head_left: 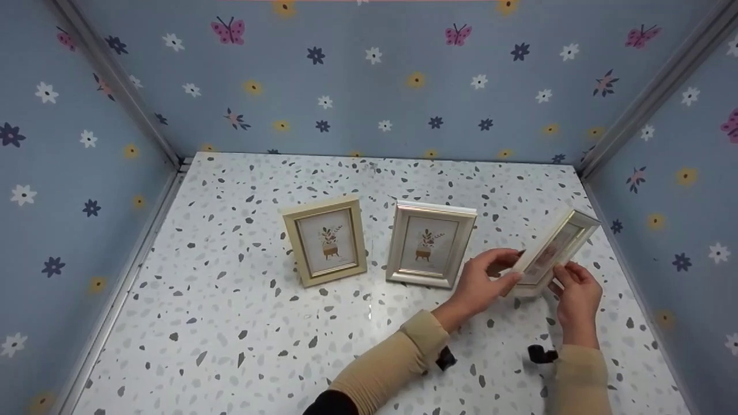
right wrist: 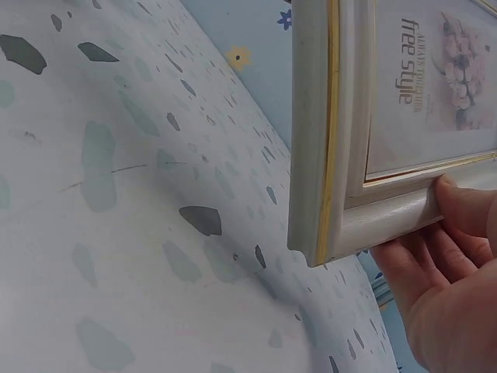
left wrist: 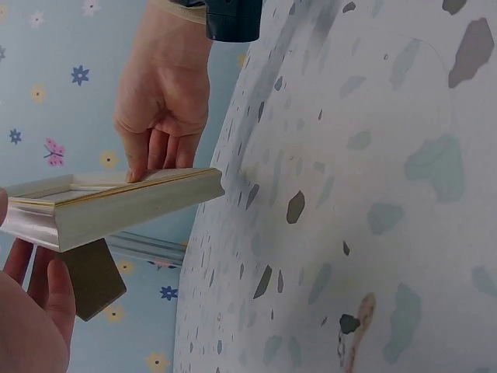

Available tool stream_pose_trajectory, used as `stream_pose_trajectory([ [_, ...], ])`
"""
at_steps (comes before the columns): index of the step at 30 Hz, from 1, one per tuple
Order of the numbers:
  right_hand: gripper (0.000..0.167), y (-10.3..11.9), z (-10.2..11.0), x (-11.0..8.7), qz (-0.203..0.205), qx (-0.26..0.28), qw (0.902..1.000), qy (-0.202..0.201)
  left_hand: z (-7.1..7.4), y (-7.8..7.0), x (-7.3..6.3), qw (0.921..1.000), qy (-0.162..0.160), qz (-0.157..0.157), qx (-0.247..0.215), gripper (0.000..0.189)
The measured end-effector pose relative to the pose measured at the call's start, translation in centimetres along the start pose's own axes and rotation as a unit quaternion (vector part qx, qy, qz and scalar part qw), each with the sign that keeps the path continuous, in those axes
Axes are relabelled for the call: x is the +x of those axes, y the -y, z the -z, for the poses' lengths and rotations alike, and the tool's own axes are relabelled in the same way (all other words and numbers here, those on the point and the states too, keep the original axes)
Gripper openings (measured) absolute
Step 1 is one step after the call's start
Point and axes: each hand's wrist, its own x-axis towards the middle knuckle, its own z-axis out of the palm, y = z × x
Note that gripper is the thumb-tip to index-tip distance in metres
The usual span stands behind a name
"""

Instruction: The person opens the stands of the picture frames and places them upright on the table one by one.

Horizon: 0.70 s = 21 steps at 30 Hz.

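A white picture frame with gold trim (head_left: 549,253) is held at the right of the table, tilted and turned partly sideways. My left hand (head_left: 481,282) grips its left side, thumb in front and fingers behind. At the other side, my right hand (head_left: 578,297) pinches the edge of the frame. Pink flowers and "free style" lettering show on its picture (right wrist: 458,74) in the right wrist view. Behind the frame, a dark back stand (left wrist: 92,278) juts out in the left wrist view.
A cream-gold picture frame (head_left: 327,241) stands left of centre, and a silver-white picture frame (head_left: 430,245) stands close to my left hand. Both hold plant-pot pictures. Flowered blue walls (head_left: 369,75) enclose the speckled white table (head_left: 242,323) at the back and sides.
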Motion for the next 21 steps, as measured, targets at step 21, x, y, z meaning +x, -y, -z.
stream_pose_trajectory([
  [21, 0.011, -0.6, 0.8, -0.2, -0.022, 0.069, 0.9958, 0.056, 2.4, 0.6, -0.4, 0.9918, 0.027, -0.051, 0.114, 0.028],
])
